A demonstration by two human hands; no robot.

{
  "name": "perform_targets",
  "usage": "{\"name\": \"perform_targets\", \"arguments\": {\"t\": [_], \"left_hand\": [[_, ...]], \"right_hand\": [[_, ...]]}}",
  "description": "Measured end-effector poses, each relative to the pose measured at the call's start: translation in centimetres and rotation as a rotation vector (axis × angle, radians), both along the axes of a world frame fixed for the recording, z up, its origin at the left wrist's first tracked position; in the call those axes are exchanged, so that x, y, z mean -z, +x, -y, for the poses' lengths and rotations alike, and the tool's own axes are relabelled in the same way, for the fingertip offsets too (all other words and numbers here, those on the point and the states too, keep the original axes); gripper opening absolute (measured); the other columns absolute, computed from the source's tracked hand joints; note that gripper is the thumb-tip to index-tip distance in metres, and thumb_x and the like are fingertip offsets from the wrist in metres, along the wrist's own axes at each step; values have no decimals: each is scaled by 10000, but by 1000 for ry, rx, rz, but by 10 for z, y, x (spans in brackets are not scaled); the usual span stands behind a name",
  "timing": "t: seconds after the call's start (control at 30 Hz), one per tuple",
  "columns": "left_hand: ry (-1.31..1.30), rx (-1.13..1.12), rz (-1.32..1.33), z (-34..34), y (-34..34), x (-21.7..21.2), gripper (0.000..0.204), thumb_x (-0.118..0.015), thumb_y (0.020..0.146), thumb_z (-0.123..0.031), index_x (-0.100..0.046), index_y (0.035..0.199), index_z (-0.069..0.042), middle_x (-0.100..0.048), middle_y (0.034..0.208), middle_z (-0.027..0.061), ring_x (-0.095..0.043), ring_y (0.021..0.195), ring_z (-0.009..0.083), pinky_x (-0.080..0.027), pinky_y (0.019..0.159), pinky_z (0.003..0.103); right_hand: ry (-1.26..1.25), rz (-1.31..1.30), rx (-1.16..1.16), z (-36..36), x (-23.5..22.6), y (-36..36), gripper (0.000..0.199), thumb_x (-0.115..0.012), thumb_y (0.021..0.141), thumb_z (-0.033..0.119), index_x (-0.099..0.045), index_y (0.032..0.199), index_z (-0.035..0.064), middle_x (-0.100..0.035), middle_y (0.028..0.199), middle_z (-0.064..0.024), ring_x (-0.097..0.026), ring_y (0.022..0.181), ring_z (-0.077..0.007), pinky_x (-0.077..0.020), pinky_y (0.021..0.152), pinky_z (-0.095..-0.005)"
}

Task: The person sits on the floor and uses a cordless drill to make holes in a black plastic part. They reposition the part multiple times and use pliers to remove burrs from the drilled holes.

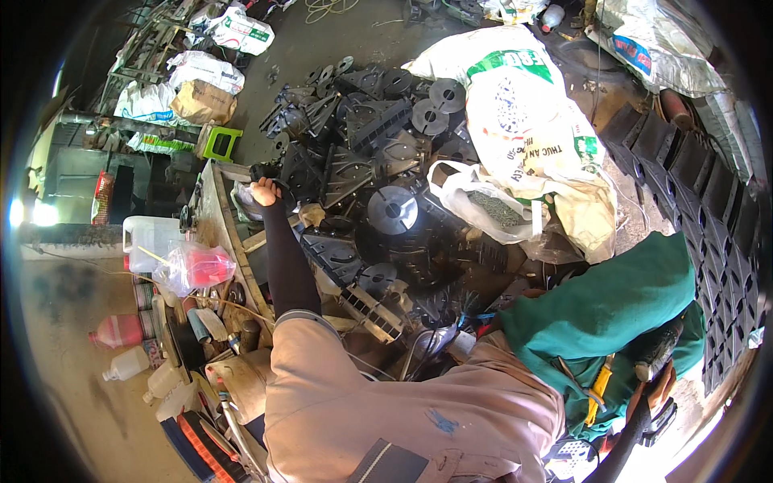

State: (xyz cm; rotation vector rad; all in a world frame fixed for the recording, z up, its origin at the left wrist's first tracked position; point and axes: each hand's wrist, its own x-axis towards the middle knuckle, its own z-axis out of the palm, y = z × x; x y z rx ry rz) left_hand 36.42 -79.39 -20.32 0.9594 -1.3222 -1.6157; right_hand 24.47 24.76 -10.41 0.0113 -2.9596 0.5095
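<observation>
A person's left hand [265,191] curled against a black part [262,171] just beyond it, right hand [662,388] partly hidden beside a black cylindrical object [659,351], both grips unclear, white sack [511,101] with green-and-black lettering

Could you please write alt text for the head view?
The person's left grip is at the left edge of a heap of dark, angular and round parts; right of them lies a bulging white sack with green print.
</observation>
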Motion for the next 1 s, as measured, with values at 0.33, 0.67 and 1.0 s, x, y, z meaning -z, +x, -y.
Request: {"name": "perform_targets", "arguments": {"t": [0.33, 0.67, 1.0], "left_hand": [[-711, 676, 57, -421, -196, -42, 166, -518, 952, -98, -611, 1028, 16, -639, 922, 60, -595, 860, 146, -472, 804, 279], [-1285, 1091, 328, -760, -333, 48, 526, -694, 779, -272, -535, 1215, -25, -542, 1212, 213, -491, 1160, 404, -422, 952, 454], [-554, 772, 190, -668, -376, 12, 274, -709, 849, -210, -663, 1000, 14, -694, 865, 95, -655, 809, 163, -513, 733, 324]], "right_hand": [[14, 39, 31, 20, -34, -2, 556, -566, 739, -22, -491, 1290, -12, -523, 1215, -245, -529, 1072, -435, -453, 894, -462], [-18, 26, 18, 13, -34, -8, 679, -555, 623, -54, -470, 1295, -23, -504, 1205, -247, -515, 1055, -435, -421, 913, -490], [-64, 73, 135, 2, -29, -6, 696, -565, 586, 47, -511, 1277, -6, -530, 1214, -226, -509, 1114, -417, -389, 993, -483]]}}
